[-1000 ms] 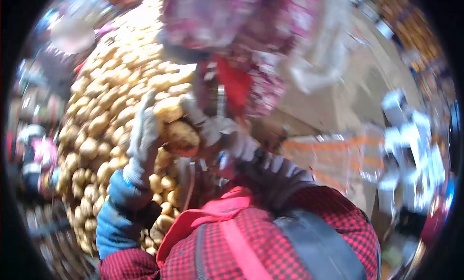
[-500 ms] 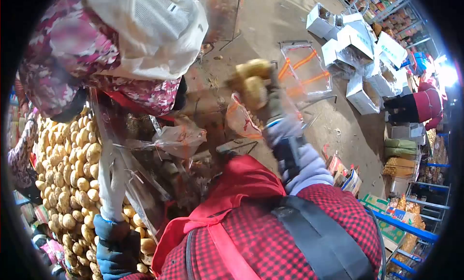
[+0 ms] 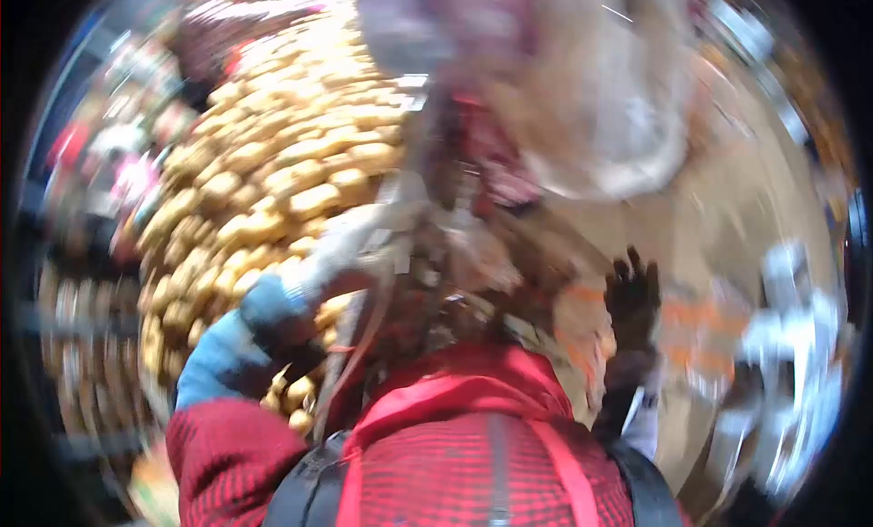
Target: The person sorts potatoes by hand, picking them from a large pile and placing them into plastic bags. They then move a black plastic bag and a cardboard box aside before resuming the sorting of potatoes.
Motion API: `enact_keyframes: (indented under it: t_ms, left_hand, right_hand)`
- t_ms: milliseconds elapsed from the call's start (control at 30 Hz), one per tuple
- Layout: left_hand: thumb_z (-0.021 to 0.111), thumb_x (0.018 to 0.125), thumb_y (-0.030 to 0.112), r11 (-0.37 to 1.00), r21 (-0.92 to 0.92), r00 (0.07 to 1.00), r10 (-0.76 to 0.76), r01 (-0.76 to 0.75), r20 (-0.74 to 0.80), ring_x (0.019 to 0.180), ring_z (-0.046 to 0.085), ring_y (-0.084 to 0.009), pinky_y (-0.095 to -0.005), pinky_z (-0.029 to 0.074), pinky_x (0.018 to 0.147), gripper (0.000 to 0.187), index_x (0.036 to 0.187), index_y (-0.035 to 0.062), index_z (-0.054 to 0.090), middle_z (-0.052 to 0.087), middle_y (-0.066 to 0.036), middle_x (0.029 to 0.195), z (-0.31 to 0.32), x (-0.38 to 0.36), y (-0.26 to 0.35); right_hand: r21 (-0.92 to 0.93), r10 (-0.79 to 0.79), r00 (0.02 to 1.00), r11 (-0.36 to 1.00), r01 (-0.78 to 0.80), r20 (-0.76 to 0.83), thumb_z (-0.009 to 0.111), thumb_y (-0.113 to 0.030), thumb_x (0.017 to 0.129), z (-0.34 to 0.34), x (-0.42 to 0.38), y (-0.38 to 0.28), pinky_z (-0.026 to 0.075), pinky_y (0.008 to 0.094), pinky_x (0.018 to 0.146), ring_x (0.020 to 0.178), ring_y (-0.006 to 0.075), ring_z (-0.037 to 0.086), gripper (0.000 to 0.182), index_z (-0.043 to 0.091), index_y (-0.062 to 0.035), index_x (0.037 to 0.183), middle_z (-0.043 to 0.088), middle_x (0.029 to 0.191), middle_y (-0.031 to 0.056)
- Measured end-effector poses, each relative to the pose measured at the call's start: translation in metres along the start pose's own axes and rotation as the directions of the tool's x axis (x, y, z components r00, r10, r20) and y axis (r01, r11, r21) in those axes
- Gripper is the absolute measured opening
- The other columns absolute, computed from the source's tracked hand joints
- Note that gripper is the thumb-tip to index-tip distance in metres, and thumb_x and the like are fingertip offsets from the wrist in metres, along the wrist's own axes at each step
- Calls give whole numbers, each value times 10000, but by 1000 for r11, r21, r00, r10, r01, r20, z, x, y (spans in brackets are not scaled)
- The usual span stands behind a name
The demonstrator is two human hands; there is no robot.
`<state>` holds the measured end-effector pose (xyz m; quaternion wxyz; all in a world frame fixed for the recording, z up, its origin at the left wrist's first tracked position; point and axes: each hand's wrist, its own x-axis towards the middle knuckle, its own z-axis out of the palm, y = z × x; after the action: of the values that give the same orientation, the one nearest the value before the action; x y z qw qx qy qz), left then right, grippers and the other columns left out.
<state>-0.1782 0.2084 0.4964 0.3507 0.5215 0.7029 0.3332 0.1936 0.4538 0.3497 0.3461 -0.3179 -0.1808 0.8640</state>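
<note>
My right hand [image 3: 633, 300], in a dark glove, is raised at the right of centre with its fingers spread, holding nothing. Its sleeve below is pale. My left hand [image 3: 386, 240], in a whitish glove, reaches to the edge of the big potato pile [image 3: 291, 177], beside clear plastic. Motion blur hides its fingers, and I cannot make out whether it holds anything. A whitish plastic bag [image 3: 473, 250] lies just right of it. Another plastic bag with orange marks [image 3: 582, 331] is beside my right hand.
A co-worker in pink patterned clothes and a pale apron [image 3: 627, 118] stands at the top. White boxes [image 3: 791, 345] are at the right on the brown floor [image 3: 727, 227]. Smeared colourful shapes fill the far left. An orange-striped frame [image 3: 700, 336] stands right of centre.
The view has swung left, bringing more of the pile in. Potatoes that were in my right hand are gone from it, and its fingers are now spread. My left arm is bent more.
</note>
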Motion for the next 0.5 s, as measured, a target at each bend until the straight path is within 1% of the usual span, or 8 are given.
enact_keyframes:
  t_ms: [33,133,200,300,333,400,467,500]
  left_hand:
    - [636,975,156,904,396,981,192,-160,-42,980,686,-262,-380,538,853,329,1284,42,637,714,-163,1135,-9,-7,2]
    - [677,940,192,911,411,970,73,30,-232,946,680,-361,-438,537,842,354,1269,65,663,715,-183,1062,-18,-44,10]
    - [676,933,217,924,378,927,88,61,-365,937,682,-385,-443,542,829,372,1278,79,676,717,-202,1039,-30,-78,17]
    - [699,906,240,848,462,793,87,258,-603,963,691,-351,-441,536,871,410,1274,60,676,726,-189,1054,-51,-143,4]
    - [698,905,236,806,428,744,-23,409,-667,990,690,-345,-421,537,897,411,1276,59,677,722,-190,1082,-60,-164,16]
    - [659,951,219,798,290,584,-93,528,-806,1050,680,-305,-400,535,923,408,1323,55,647,702,-199,1154,-71,-202,22]
    - [630,985,188,732,297,482,-50,614,-874,1144,668,-272,-373,521,983,415,1376,50,613,681,-208,1240,-93,-237,9]
    - [631,985,185,674,331,449,-1,660,-894,1168,662,-281,-370,511,1010,421,1386,61,608,675,-204,1262,-105,-248,6]
  right_hand:
    - [-106,118,980,989,-102,158,487,-514,1058,12,16,14,521,286,658,905,179,661,495,595,-133,1355,705,1074,52]
    - [-360,312,904,912,-198,293,485,-528,1054,75,43,53,497,290,604,818,163,653,486,621,-135,1304,683,993,18]
    - [-352,400,851,893,-280,340,521,-529,1039,107,57,79,525,302,642,843,167,663,504,617,-119,1316,692,1004,28]
    - [-379,475,797,862,-336,373,554,-531,1026,153,55,111,555,315,702,874,178,673,541,601,-96,1344,697,1028,48]
    - [-418,486,782,850,-320,390,552,-533,1028,168,53,120,558,315,723,881,185,674,557,589,-88,1360,693,1041,57]
    - [-467,516,747,828,-311,419,549,-535,1030,196,56,135,561,315,745,888,192,675,572,578,-81,1376,689,1054,67]
    - [-510,701,526,712,-482,482,559,-526,1028,226,59,148,559,320,774,897,200,680,568,573,-87,1388,699,1071,76]
    - [-523,713,509,701,-485,483,559,-526,1028,244,55,155,559,320,774,897,200,680,568,573,-87,1388,699,1071,76]
